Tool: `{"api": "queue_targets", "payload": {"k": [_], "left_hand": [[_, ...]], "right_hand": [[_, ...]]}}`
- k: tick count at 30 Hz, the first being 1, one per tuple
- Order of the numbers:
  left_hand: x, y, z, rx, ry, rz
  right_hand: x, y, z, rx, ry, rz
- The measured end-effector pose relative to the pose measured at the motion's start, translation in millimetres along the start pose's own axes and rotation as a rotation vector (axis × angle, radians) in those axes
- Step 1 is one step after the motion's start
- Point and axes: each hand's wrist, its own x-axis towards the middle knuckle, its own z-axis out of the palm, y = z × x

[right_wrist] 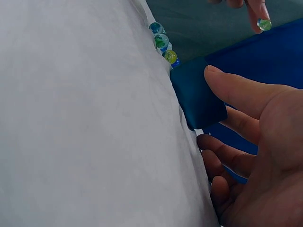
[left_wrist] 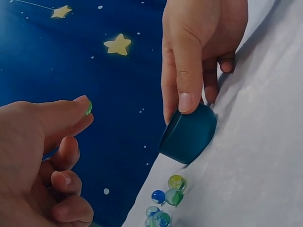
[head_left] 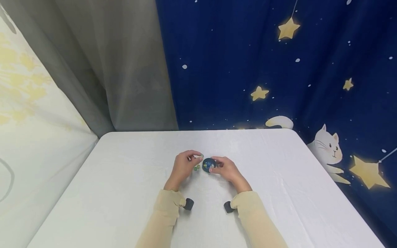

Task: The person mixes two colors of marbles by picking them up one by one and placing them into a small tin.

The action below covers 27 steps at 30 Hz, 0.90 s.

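Observation:
A small dark teal cup (left_wrist: 191, 137) stands on the white table, with a few blue and yellow spots of marbles visible inside it in the head view. My right hand (head_left: 228, 170) grips the cup, thumb on the near side and fingers on the far side. To the left of the cup, my left hand (head_left: 182, 167) pinches a clear marble with green (right_wrist: 264, 24) between thumb and index finger, up above the table. Its other fingers are curled loosely in the left wrist view. Several glass marbles (left_wrist: 174, 197), green, blue and yellow, lie on the cloth beside the cup.
The white cloth-covered table (head_left: 124, 193) reaches back to a grey curtain (head_left: 136, 69) and a dark blue curtain with stars (head_left: 229, 62). A pale patterned cloth (head_left: 34, 137) hangs at the left. Black wrist devices (head_left: 188, 204) sit at both sleeves.

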Motion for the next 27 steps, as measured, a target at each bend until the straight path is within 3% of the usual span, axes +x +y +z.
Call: {"api": "queue_targets", "payload": {"k": [8, 20, 27], "left_hand": [[1.3, 0.4, -1.3, -0.021, 0.056, 0.017], [0.9, 2.4, 4.4, -0.060, 0.082, 0.012], [1.6, -0.5, 8.1, -0.053, 0.065, 0.004]], "right_hand": [[-1.2, -3.2, -1.4, 0.017, -0.003, 0.010], [-2.2, -5.5, -0.6, 0.014, -0.001, 0.019], [-1.8, -4.0, 0.8, 0.003, 0.003, 0.019]]}}
